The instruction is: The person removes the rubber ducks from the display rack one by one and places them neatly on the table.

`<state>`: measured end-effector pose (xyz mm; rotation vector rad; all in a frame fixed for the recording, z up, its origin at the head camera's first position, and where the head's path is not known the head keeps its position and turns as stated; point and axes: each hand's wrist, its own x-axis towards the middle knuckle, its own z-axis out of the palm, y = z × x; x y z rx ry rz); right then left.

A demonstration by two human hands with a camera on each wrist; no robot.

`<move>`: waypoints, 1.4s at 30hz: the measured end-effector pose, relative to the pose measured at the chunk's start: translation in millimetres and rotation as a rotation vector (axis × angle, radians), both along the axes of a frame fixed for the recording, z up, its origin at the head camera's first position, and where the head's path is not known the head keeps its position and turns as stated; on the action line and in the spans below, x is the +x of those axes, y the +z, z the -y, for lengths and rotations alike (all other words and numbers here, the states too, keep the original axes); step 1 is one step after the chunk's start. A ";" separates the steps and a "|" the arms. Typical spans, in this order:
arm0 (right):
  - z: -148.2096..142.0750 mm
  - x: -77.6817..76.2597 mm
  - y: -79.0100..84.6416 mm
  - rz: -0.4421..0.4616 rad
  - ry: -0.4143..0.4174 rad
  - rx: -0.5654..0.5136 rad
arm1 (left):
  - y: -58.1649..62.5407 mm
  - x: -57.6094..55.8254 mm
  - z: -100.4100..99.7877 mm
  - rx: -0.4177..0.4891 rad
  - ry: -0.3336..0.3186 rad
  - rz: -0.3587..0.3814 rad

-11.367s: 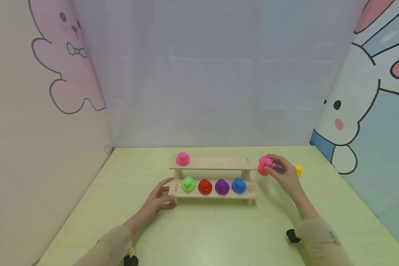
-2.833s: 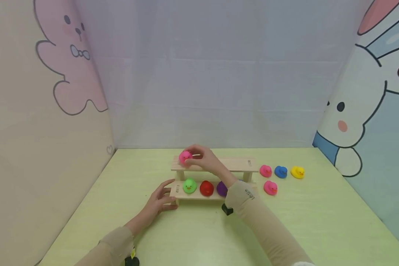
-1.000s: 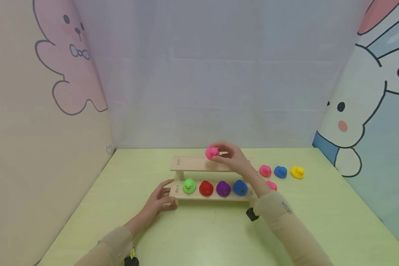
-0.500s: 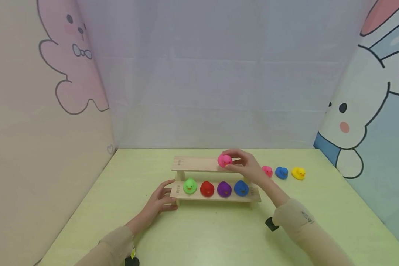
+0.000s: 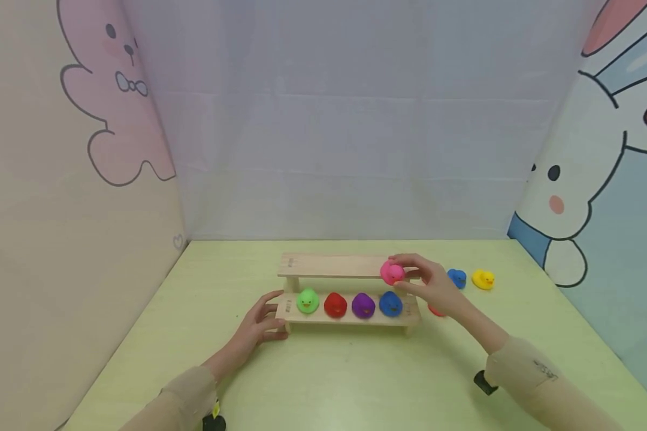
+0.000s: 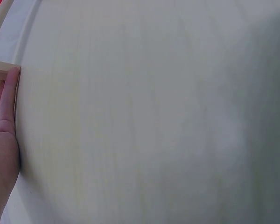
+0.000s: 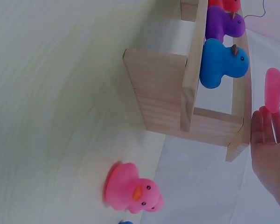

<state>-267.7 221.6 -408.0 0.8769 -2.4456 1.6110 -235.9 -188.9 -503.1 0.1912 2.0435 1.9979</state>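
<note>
Pink duck (image 5: 390, 274): in the air above the rack's right end, apart from the upper shelf (image 5: 329, 265).
Beak: faces the wearer, turned slightly right.
Long axis: front to back, roughly level; duck upright.
Right hand (image 5: 432, 286): thumb and fingers pinch the duck.
Left hand (image 5: 254, 322): fingers spread, touching the lower shelf (image 5: 323, 319) at its left end.
Change: 2.8 s ago, duck at the upper shelf's left end; left hand unmoved.

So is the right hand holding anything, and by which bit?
The right hand pinches a pink duck between thumb and fingers on the side nearest the palm; the exact spot can't be told.
</note>
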 end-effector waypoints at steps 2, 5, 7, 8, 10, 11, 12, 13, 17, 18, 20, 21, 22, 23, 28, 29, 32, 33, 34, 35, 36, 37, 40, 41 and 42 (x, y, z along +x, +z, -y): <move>-8.1 4.4 0.2 -0.019 -0.026 0.003 | 0.3 0.0 -0.3 0.002 0.001 0.000; -21.4 10.4 0.0 -0.028 -0.086 0.024 | 0.3 -0.5 -0.4 0.004 0.003 0.002; -30.9 13.2 -0.6 -0.028 -0.117 0.041 | -0.4 -1.0 -0.1 0.003 0.004 0.005; -36.2 14.3 -1.4 -0.031 -0.133 0.055 | -0.8 -1.4 0.1 0.003 0.004 0.006; -46.8 16.2 -3.5 -0.032 -0.159 0.082 | -1.3 -1.7 0.5 0.001 0.001 0.006; -51.9 17.3 -4.8 -0.029 -0.173 0.093 | -1.5 -1.8 0.7 0.001 0.000 0.007; -56.8 18.3 -6.3 -0.033 -0.189 0.108 | -1.6 -1.7 0.8 0.000 0.001 0.006; -61.5 19.3 -7.9 -0.035 -0.204 0.118 | -1.6 -2.0 0.7 -0.001 0.002 0.006; -77.7 22.5 -15.4 -0.061 -0.243 0.155 | -1.5 -2.3 0.8 -0.007 0.009 0.000; -81.6 23.4 -17.7 -0.066 -0.253 0.155 | -1.4 -2.4 0.8 -0.008 0.010 0.001; -90.0 24.9 -22.4 -0.075 -0.268 0.159 | -1.4 -2.7 0.9 -0.007 0.009 0.004; -94.4 25.4 -25.0 -0.077 -0.275 0.158 | -1.5 -2.9 1.0 -0.007 0.006 0.004; -98.8 26.0 -27.5 -0.079 -0.284 0.155 | -1.8 -3.1 1.2 -0.005 0.005 0.005; -103.0 26.4 -30.0 -0.078 -0.292 0.155 | -2.2 -3.4 1.5 -0.004 0.002 0.004; -120.5 27.0 -39.5 -0.065 -0.300 0.192 | -4.4 -3.1 2.2 0.011 -0.009 0.005; -123.4 26.9 -41.1 -0.059 -0.297 0.205 | -4.8 -2.7 2.3 0.012 -0.010 0.003; -132.2 26.8 -45.9 -0.034 -0.293 0.240 | -4.8 -1.7 2.0 0.013 -0.012 -0.003; -135.0 26.6 -47.7 -0.020 -0.292 0.251 | -4.7 -1.6 2.0 0.014 -0.012 -0.003; -137.6 26.3 -49.6 -0.004 -0.292 0.262 | -4.3 -1.1 1.8 0.014 -0.011 -0.003; -140.1 25.7 -51.7 0.016 -0.293 0.273 | -3.9 -0.7 1.5 0.015 -0.009 -0.002; -142.6 24.8 -53.8 0.037 -0.290 0.279 | -3.7 -0.5 1.2 0.018 -0.006 0.000; -145.1 23.6 -56.3 0.063 -0.283 0.281 | -3.3 -0.3 0.7 0.019 -0.003 0.001; -151.8 19.9 -64.7 0.158 -0.243 0.263 | -2.9 -0.1 0.0 0.020 0.002 0.000; -153.8 18.8 -67.3 0.194 -0.225 0.255 | -2.8 0.0 0.0 0.022 0.003 0.000; -155.8 18.0 -69.5 0.230 -0.203 0.243 | -2.9 0.0 0.1 0.021 0.002 0.002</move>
